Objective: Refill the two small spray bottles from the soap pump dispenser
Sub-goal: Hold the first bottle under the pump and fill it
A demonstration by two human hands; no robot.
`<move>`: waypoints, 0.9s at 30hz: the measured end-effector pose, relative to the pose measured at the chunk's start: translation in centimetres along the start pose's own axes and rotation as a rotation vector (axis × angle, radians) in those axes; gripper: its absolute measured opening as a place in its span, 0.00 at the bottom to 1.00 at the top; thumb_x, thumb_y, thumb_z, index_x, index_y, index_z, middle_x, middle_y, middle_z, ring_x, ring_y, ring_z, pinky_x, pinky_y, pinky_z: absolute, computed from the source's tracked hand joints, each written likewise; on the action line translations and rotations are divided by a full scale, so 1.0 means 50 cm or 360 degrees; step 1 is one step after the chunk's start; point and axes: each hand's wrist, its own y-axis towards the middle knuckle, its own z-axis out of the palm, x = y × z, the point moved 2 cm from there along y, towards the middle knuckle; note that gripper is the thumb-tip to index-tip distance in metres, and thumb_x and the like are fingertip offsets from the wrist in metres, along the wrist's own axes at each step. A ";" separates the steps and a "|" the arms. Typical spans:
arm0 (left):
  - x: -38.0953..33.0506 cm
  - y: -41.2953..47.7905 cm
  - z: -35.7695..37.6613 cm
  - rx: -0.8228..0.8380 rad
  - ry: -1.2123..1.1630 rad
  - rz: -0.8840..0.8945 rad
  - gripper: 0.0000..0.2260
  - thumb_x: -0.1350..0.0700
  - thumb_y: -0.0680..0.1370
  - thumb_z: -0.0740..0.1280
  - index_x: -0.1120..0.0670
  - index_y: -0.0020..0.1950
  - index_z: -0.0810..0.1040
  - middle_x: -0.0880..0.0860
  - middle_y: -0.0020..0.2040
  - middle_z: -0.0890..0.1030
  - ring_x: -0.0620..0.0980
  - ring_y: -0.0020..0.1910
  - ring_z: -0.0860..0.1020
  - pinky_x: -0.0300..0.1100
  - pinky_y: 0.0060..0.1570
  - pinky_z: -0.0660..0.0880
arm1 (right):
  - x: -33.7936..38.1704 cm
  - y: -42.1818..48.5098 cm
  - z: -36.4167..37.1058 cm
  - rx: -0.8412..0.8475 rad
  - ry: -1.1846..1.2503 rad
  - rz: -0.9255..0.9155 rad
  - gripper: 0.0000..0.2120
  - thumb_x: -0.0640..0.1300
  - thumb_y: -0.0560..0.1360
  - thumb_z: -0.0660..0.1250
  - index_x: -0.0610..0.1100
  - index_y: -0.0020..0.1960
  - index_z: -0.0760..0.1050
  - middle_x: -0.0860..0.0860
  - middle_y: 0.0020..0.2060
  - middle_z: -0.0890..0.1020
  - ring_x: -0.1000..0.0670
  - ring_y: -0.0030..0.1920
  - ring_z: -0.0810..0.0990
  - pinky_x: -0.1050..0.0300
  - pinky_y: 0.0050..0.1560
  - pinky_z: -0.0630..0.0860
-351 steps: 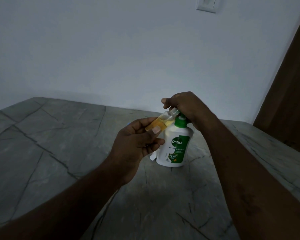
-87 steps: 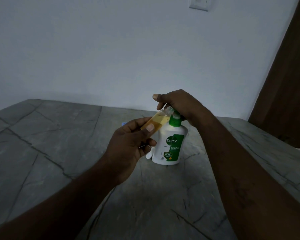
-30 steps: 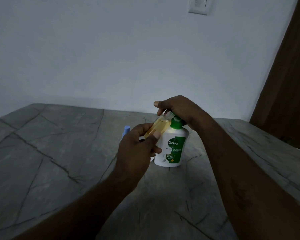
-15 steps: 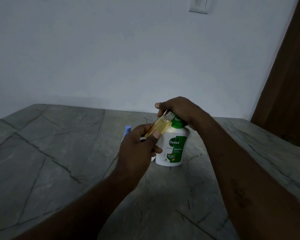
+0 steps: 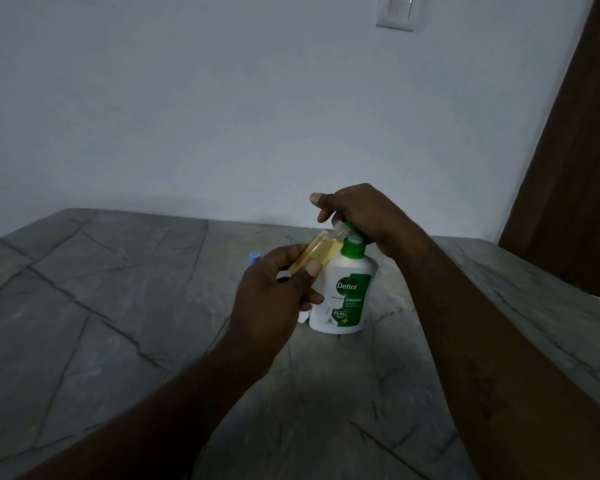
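A white Dettol soap pump dispenser (image 5: 347, 299) with a green collar stands on the grey stone counter (image 5: 118, 306). My right hand (image 5: 357, 213) lies over its green pump head, fingers curled round it. My left hand (image 5: 278, 292) pinches a small clear spray bottle (image 5: 317, 254) holding yellow liquid, tilted with its open neck up against the pump spout. A blue cap (image 5: 253, 259) of a second small bottle shows just left of my left hand; its body is hidden.
A white wall rises behind the counter, with a light switch (image 5: 395, 12) high up. A brown door (image 5: 575, 168) stands at the right. A small white object (image 5: 303, 317) lies at the dispenser's base, mostly hidden.
Hardly anything has moved. Both hands keep the same hold, with the small bottle still tilted at the spout.
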 end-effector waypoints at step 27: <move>-0.010 0.003 -0.003 0.0031 -0.0040 0.0025 0.14 0.54 0.80 0.68 0.52 0.66 0.79 0.49 0.52 0.84 0.44 0.34 0.83 0.34 0.35 0.78 | 0.013 -0.013 -0.010 -0.0163 0.0130 0.0078 0.24 0.67 0.74 0.70 0.46 0.42 0.85 0.51 0.38 0.81 0.51 0.38 0.77 0.57 0.36 0.72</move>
